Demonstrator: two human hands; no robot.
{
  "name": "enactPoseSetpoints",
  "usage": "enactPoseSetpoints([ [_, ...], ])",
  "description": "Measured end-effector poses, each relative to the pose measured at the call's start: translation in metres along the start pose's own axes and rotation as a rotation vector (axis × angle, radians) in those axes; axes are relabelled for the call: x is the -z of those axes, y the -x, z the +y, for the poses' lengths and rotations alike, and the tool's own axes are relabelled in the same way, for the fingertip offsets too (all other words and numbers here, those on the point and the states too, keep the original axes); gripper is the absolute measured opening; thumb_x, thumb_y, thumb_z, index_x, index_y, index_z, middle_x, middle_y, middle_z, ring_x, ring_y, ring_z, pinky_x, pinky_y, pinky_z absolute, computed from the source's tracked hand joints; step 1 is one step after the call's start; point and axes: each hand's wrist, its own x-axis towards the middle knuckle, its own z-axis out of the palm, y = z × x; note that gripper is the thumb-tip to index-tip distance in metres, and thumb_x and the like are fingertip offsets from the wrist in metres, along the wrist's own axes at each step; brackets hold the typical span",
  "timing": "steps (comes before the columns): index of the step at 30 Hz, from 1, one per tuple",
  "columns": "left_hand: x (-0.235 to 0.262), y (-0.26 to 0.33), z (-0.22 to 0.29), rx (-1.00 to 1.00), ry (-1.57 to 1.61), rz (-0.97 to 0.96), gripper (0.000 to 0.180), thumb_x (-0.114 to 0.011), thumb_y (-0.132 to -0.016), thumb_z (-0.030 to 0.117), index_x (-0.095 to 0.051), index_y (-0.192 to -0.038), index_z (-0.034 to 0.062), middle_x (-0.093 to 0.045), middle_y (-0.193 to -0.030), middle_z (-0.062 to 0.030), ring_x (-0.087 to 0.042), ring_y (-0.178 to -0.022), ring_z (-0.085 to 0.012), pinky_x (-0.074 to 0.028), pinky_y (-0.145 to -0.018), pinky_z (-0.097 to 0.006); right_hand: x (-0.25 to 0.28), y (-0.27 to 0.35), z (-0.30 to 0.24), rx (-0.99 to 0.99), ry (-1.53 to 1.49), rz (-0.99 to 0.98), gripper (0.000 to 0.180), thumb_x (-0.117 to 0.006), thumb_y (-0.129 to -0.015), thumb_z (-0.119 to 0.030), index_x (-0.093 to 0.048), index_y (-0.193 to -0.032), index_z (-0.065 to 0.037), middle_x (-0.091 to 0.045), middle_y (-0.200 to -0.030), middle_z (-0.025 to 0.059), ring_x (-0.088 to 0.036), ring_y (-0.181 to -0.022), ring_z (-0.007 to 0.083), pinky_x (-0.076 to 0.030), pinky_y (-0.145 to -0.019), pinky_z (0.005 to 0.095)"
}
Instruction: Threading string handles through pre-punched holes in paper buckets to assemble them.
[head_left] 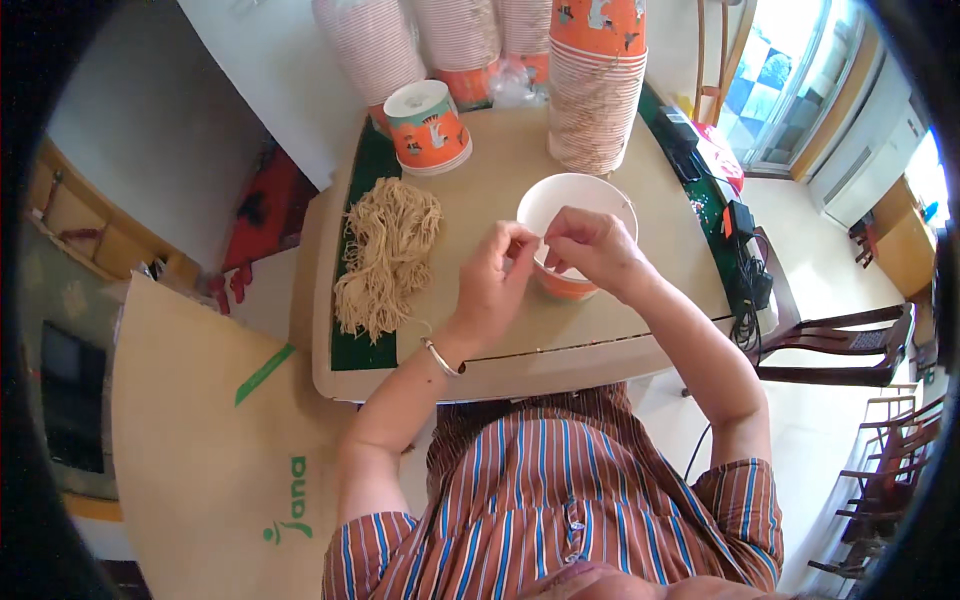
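A tan, cardboard-covered counter (pixel 500 180) carries everything. At its far edge stand four tall stacks of paper cups (pixel 597 90); just in front of them sits one short stack (pixel 430 128). One bundle of beige strings (pixel 385 255) lies lengthwise at the left, nearer the left hand (pixel 492 285). One open orange-and-white paper cup (pixel 572 232) stands upright directly under both hands, touching the right hand (pixel 592 248). Both hands' fingers (pixel 520 240) are pressed together at the tips, pinching what seems a thin string over the cup's near rim.
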Motion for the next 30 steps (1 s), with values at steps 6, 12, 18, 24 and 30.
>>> enactPoseSetpoints([
  [6, 0.001, 0.023, -0.020, 0.450, 0.256, 0.122, 0.013, -0.062, -0.100, 0.012, -0.059, -0.108, 0.0017, -0.063, -0.092, -0.0034, -0.061, -0.075, -0.0075, -0.053, -0.066, -0.025, -0.001, -0.001, 0.008, 0.059, 0.134, 0.018, 0.010, -0.065, -0.092, -0.007, -0.067, -0.096, 0.002, -0.072, -0.082, 0.0052, -0.067, -0.075, 0.0094, -0.056, -0.073, 0.0250],
  [12, -0.014, 0.034, -0.025, 0.724, 0.479, -0.023, 0.024, -0.067, -0.097, 0.016, -0.061, -0.112, -0.0020, -0.066, -0.097, -0.0065, -0.063, -0.075, -0.0103, -0.055, -0.067, -0.025, -0.008, 0.009, 0.008, 0.101, 0.322, 0.063, 0.010, -0.066, -0.090, -0.007, -0.067, -0.098, 0.000, -0.071, -0.083, 0.0066, -0.067, -0.080, 0.0119, -0.055, -0.076, 0.0278],
  [18, -0.029, 0.033, -0.030, 0.802, 0.551, -0.001, 0.021, -0.070, -0.095, 0.013, -0.061, -0.110, 0.0005, -0.066, -0.093, -0.0048, -0.061, -0.070, -0.0113, -0.055, -0.061, -0.027, -0.013, 0.012, 0.009, 0.070, 0.262, 0.062, 0.010, -0.066, -0.090, -0.007, -0.067, -0.098, 0.000, -0.071, -0.086, 0.0080, -0.067, -0.082, 0.0121, -0.056, -0.077, 0.0290],
  [24, -0.032, 0.036, -0.034, 0.774, 0.607, 0.012, 0.014, -0.068, -0.094, 0.009, -0.063, -0.104, -0.0002, -0.068, -0.089, -0.0066, -0.062, -0.067, -0.0124, -0.056, -0.062, -0.027, -0.011, 0.011, 0.012, 0.090, 0.320, 0.127, 0.010, -0.065, -0.090, -0.006, -0.066, -0.097, 0.001, -0.072, -0.086, 0.0080, -0.068, -0.080, 0.0121, -0.056, -0.075, 0.0285],
  [30, -0.024, 0.046, -0.046, 0.813, 0.829, 0.072, 0.010, -0.062, -0.095, 0.004, -0.061, -0.103, -0.0011, -0.068, -0.093, -0.0104, -0.067, -0.067, -0.0181, -0.059, -0.066, -0.030, -0.005, 0.002, 0.016, 0.038, 0.267, 0.122, 0.011, -0.064, -0.089, -0.006, -0.066, -0.097, 0.001, -0.072, -0.084, 0.0086, -0.069, -0.072, 0.0130, -0.057, -0.068, 0.0290],
])
